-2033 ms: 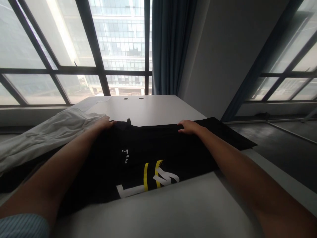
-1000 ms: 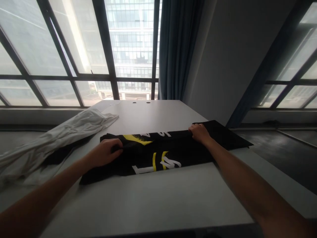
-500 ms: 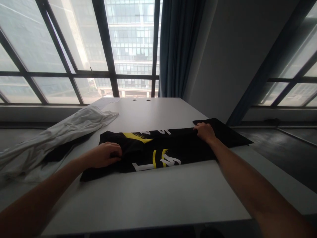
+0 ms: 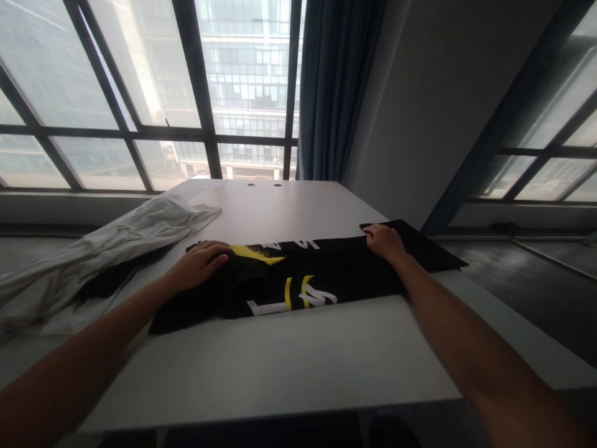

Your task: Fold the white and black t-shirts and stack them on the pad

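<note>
The thumb and fingers of my left hand (image 4: 198, 264) were apart, resting on the black cloth (image 4: 345, 267); my right hand (image 4: 386, 241) had its fingers curled at the far edge, whether clamped I couldn't tell. That spacing probably held it flat. It lay across the counter (image 4: 280, 367), back from the near edge, seemingly overhanging the right; white cloth (image 4: 149, 225) bordered the left.

Lies on a white table (image 4: 280, 361) as a folded black garment (image 4: 354, 274), stretching in a long band from left of centre to the right of the frame. Shows white lettering and yellow stripes near the middle, looks slightly rumpled toward the left.
</note>
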`<action>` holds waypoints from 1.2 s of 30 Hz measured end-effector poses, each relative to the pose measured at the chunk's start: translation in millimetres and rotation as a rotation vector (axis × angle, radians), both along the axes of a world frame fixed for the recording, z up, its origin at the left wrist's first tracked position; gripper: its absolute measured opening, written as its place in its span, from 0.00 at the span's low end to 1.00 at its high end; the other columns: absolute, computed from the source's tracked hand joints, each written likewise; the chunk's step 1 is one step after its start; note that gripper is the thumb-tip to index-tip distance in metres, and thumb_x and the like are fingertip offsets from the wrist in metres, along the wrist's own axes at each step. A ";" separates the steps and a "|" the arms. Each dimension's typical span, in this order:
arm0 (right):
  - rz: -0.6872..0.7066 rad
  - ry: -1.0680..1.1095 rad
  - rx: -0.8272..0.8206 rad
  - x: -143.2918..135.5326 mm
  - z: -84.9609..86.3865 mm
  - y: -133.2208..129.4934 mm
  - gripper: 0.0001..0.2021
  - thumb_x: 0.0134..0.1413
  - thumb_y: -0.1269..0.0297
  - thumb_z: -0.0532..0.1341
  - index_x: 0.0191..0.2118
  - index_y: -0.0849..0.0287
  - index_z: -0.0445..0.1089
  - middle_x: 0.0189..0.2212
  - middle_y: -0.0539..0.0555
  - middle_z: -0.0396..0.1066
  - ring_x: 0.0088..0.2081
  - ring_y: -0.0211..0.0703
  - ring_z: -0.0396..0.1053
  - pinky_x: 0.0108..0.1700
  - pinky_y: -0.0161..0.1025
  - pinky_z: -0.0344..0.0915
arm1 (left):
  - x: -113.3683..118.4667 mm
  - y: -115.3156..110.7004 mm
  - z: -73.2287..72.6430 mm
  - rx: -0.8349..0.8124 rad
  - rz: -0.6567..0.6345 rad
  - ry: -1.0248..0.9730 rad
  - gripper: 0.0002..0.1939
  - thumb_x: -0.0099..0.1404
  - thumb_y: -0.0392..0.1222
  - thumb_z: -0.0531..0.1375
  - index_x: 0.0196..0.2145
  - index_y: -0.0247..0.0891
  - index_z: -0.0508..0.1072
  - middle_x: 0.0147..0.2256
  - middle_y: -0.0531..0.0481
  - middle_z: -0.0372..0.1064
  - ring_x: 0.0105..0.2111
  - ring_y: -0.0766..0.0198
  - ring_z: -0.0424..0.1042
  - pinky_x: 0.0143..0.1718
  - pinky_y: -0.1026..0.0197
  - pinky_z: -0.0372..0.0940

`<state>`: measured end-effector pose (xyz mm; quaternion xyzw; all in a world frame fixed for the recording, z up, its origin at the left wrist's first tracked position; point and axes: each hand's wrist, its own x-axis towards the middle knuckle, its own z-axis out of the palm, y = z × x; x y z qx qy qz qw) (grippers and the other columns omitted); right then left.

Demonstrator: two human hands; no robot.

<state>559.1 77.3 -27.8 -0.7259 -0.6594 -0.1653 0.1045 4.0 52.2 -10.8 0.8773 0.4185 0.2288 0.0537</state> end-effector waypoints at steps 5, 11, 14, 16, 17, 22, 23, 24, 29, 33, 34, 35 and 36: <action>0.149 0.094 -0.242 -12.4 -22.2 12.1 0.28 0.70 0.53 0.48 0.69 0.57 0.61 0.71 0.58 0.56 0.71 0.50 0.53 0.70 0.50 0.51 | -0.3 20.4 -29.9 -0.204 0.085 0.325 0.40 0.71 0.66 0.45 0.71 0.42 0.58 0.72 0.43 0.48 0.72 0.45 0.47 0.70 0.38 0.44; 0.090 0.187 -0.390 -2.8 -32.5 18.7 0.29 0.73 0.53 0.40 0.73 0.57 0.54 0.74 0.57 0.46 0.74 0.49 0.44 0.72 0.55 0.45 | -6.7 19.9 -35.2 -0.297 0.149 0.421 0.40 0.73 0.65 0.43 0.75 0.42 0.47 0.74 0.46 0.35 0.74 0.47 0.35 0.71 0.38 0.38; 0.058 0.197 -0.381 -0.2 -29.1 18.1 0.27 0.73 0.56 0.41 0.71 0.55 0.56 0.73 0.57 0.48 0.74 0.49 0.45 0.71 0.56 0.49 | -7.6 17.4 -29.7 -0.297 0.147 0.432 0.40 0.73 0.64 0.44 0.75 0.43 0.46 0.74 0.44 0.34 0.74 0.45 0.34 0.70 0.35 0.39; 0.054 0.199 -0.352 -0.7 -27.3 17.1 0.26 0.73 0.58 0.43 0.70 0.57 0.59 0.73 0.59 0.51 0.73 0.49 0.48 0.70 0.53 0.50 | -7.2 10.1 -22.2 -0.307 0.158 0.444 0.40 0.73 0.64 0.45 0.74 0.42 0.47 0.74 0.42 0.34 0.73 0.43 0.34 0.69 0.33 0.39; 0.059 0.204 -0.327 -1.2 -26.7 16.7 0.25 0.73 0.59 0.45 0.69 0.59 0.61 0.72 0.60 0.54 0.72 0.48 0.50 0.70 0.50 0.51 | -6.7 3.9 -17.8 -0.314 0.160 0.449 0.40 0.73 0.65 0.46 0.74 0.42 0.47 0.74 0.42 0.34 0.73 0.41 0.34 0.69 0.32 0.39; 0.030 0.292 -0.180 -1.8 -25.6 16.9 0.23 0.69 0.61 0.54 0.64 0.64 0.67 0.64 0.65 0.65 0.63 0.50 0.65 0.63 0.40 0.60 | -6.8 -44.7 -8.3 -0.334 0.002 0.476 0.46 0.67 0.70 0.54 0.74 0.53 0.43 0.74 0.46 0.29 0.73 0.35 0.33 0.66 0.25 0.42; 0.008 0.309 -0.161 -1.7 -25.2 17.3 0.24 0.68 0.61 0.56 0.64 0.65 0.68 0.62 0.66 0.66 0.61 0.50 0.67 0.62 0.39 0.61 | -8.7 -54.0 -11.0 -0.330 -0.015 0.483 0.47 0.66 0.70 0.55 0.74 0.54 0.42 0.74 0.46 0.29 0.72 0.34 0.33 0.66 0.24 0.42; -0.011 0.318 -0.151 -1.7 -24.5 17.7 0.23 0.67 0.60 0.57 0.63 0.66 0.69 0.61 0.67 0.68 0.60 0.50 0.69 0.61 0.38 0.62 | -11.4 -62.1 -14.9 -0.323 -0.017 0.486 0.47 0.67 0.70 0.55 0.74 0.55 0.41 0.74 0.46 0.29 0.72 0.34 0.33 0.65 0.24 0.42; -0.030 0.241 -0.157 -3.3 -17.7 18.7 0.17 0.65 0.60 0.59 0.52 0.64 0.78 0.53 0.64 0.73 0.54 0.50 0.72 0.56 0.38 0.64 | -27.3 -78.4 -33.4 -0.250 -0.004 0.428 0.31 0.76 0.60 0.44 0.73 0.57 0.47 0.74 0.49 0.36 0.73 0.38 0.35 0.66 0.23 0.41; -0.095 0.168 -0.198 -1.7 -7.5 15.6 0.13 0.63 0.62 0.61 0.48 0.60 0.79 0.51 0.61 0.76 0.50 0.52 0.74 0.48 0.40 0.68 | -30.5 -60.4 -33.1 -0.221 -0.059 0.397 0.28 0.78 0.54 0.41 0.72 0.56 0.54 0.73 0.50 0.42 0.73 0.41 0.39 0.66 0.24 0.41; -0.118 0.148 -0.210 0.2 -4.1 13.7 0.13 0.62 0.63 0.61 0.48 0.59 0.78 0.50 0.61 0.77 0.50 0.52 0.75 0.46 0.41 0.68 | -29.5 -51.6 -31.8 -0.216 -0.072 0.394 0.27 0.78 0.54 0.41 0.72 0.56 0.54 0.73 0.49 0.43 0.73 0.41 0.39 0.66 0.24 0.42; -0.140 0.128 -0.218 2.7 -0.5 11.2 0.13 0.61 0.63 0.62 0.48 0.59 0.78 0.49 0.61 0.77 0.49 0.53 0.75 0.45 0.41 0.68 | -27.9 -41.3 -30.2 -0.212 -0.085 0.391 0.27 0.78 0.53 0.41 0.72 0.55 0.55 0.73 0.49 0.44 0.73 0.42 0.40 0.66 0.25 0.42; -0.157 0.110 -0.223 5.8 3.3 8.1 0.13 0.61 0.63 0.62 0.48 0.58 0.79 0.49 0.61 0.78 0.49 0.53 0.75 0.44 0.41 0.68 | -25.5 -29.5 -28.4 -0.210 -0.101 0.391 0.27 0.78 0.52 0.41 0.71 0.54 0.55 0.73 0.48 0.44 0.73 0.42 0.40 0.66 0.26 0.43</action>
